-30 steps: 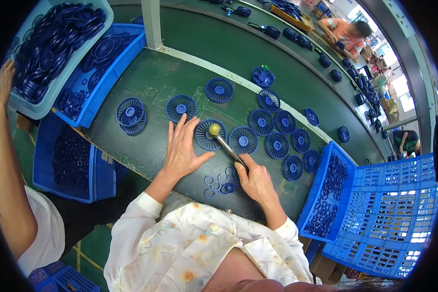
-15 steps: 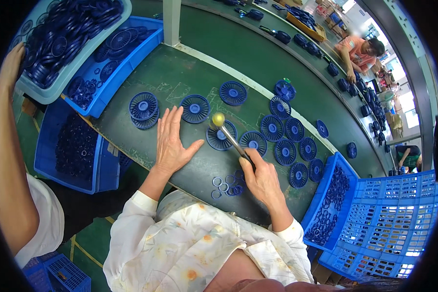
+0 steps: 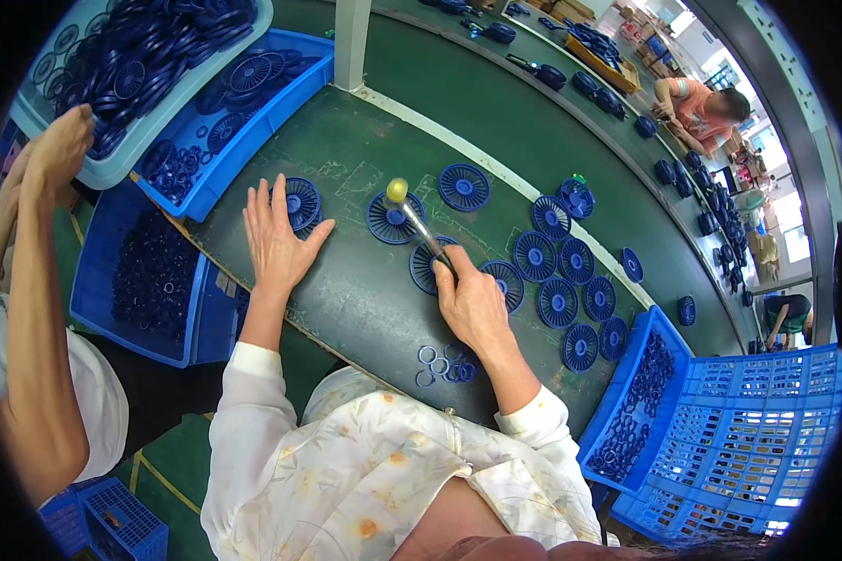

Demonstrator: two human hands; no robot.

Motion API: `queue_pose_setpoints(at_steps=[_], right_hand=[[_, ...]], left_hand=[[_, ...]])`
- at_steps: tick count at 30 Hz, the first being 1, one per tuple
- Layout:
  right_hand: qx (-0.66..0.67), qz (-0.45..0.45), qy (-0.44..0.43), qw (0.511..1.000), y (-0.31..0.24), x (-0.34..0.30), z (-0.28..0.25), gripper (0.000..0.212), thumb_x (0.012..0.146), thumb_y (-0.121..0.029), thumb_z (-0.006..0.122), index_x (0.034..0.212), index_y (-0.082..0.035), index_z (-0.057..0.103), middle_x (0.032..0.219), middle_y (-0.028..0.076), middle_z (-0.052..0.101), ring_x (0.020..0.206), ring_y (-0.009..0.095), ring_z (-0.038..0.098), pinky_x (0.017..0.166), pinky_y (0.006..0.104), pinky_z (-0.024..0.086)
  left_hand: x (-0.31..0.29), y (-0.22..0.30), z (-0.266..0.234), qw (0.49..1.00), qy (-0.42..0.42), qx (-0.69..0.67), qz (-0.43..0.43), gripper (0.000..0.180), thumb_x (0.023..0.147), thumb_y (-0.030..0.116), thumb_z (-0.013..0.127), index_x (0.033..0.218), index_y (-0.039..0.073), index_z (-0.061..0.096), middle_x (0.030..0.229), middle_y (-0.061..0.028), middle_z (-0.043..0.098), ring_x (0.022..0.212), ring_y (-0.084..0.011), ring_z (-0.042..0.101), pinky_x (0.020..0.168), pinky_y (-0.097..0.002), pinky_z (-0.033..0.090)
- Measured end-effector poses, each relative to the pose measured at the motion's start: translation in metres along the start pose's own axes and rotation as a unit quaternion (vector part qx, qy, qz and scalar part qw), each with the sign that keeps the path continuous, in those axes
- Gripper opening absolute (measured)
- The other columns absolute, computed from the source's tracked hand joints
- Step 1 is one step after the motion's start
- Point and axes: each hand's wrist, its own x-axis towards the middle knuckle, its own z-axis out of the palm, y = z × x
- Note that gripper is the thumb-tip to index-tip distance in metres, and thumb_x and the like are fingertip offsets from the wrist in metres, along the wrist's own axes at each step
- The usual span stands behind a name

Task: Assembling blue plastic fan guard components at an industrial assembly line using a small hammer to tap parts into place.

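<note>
My right hand [image 3: 472, 301] grips a small hammer [image 3: 419, 228] whose yellowish head rests over a blue slotted disc [image 3: 390, 221] on the green bench [image 3: 365, 299]. My left hand [image 3: 276, 238] lies flat and open on the bench, its fingertips reaching another blue disc [image 3: 299, 200]. Several more blue discs [image 3: 557, 271] lie in rows to the right of the hammer. A few small blue rings [image 3: 444, 363] sit near my right wrist.
Blue bins of discs and rings [image 3: 220, 103] and a pale tray [image 3: 131, 159] stand at the left, where another person's arm [image 3: 37, 280] reaches. A blue crate of rings [image 3: 641, 393] and stacked lattice crates [image 3: 767, 421] sit right. A conveyor [image 3: 571, 112] runs behind.
My left hand has slid left, away from the disc under the hammer, toward the leftmost disc. The hammer head stays over the same disc. The view has shifted slightly.
</note>
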Motion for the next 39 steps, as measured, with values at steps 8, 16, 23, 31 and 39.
queue_pose_setpoints(at_steps=[8,16,23,31,39], right_hand=[[-0.079,0.111,0.020,0.990,0.053,-0.054,-0.019,0.029,0.103,-0.033,0.053,0.125,-0.015,0.056,0.083,0.029,0.070,0.082,0.051,0.068,0.074,0.0611,0.052],[0.012,0.150,0.122,0.981,0.086,-0.083,-0.040,0.027,0.103,-0.032,0.056,0.123,-0.014,0.059,0.076,0.024,0.068,0.076,0.047,0.068,0.065,0.0548,0.050],[0.152,-0.015,0.124,0.981,0.031,-0.070,-0.031,0.027,0.102,-0.029,0.059,0.123,-0.012,0.061,0.076,0.022,0.068,0.075,0.045,0.069,0.067,0.0504,0.052],[-0.047,0.042,-0.038,0.997,0.041,-0.052,-0.027,0.029,0.102,-0.034,0.055,0.123,-0.014,0.058,0.083,0.026,0.071,0.081,0.047,0.069,0.073,0.0575,0.053],[-0.048,0.054,-0.024,0.997,0.046,-0.065,-0.009,0.028,0.102,-0.035,0.055,0.122,-0.015,0.058,0.084,0.026,0.071,0.081,0.049,0.068,0.073,0.0593,0.052]], left_hand=[[-0.021,0.048,-0.001,0.992,-0.053,-0.084,0.080,0.093,0.076,0.038,0.085,0.153,0.008,0.042,0.146,-0.0222,0.048,0.139,-0.0431,0.042,0.118,-0.0658,0.023],[-0.049,0.122,0.025,0.943,-0.196,-0.230,0.137,0.112,0.068,0.033,0.090,0.159,0.010,0.029,0.151,-0.0202,0.045,0.144,-0.0417,0.037,0.121,-0.0637,0.019],[-0.041,0.122,0.010,0.944,-0.201,-0.242,0.101,0.120,0.066,0.029,0.092,0.160,0.004,0.023,0.156,-0.0252,0.038,0.147,-0.0448,0.033,0.122,-0.0535,0.025],[-0.062,0.081,-0.022,0.953,-0.130,-0.258,0.091,0.085,0.076,0.020,0.085,0.148,0.000,0.045,0.152,-0.0254,0.045,0.142,-0.0432,0.041,0.118,-0.0489,0.034],[0.008,0.022,0.000,0.999,0.008,0.028,0.040,0.079,0.086,0.038,0.076,0.149,0.002,0.045,0.146,-0.0289,0.050,0.138,-0.0456,0.044,0.115,-0.0584,0.032]])
